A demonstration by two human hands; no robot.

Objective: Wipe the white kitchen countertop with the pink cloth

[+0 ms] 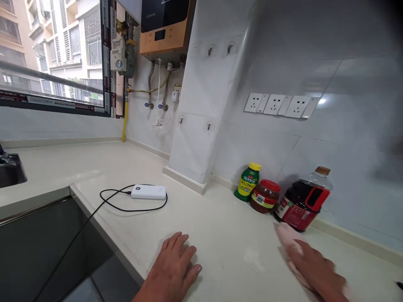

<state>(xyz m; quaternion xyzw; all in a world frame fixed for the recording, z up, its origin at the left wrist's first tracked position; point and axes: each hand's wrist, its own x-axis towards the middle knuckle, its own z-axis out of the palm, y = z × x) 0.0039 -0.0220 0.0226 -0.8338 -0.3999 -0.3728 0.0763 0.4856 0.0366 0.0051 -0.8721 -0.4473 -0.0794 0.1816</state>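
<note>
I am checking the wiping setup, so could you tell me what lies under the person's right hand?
Under the right hand lies a pink cloth, pressed flat on the white counter. Its far end shows near the dark bottle; the part beneath the palm is hidden.

right hand (315,264) flat on pink cloth (288,235) | left hand (174,266) flat on countertop (226,235)
</note>
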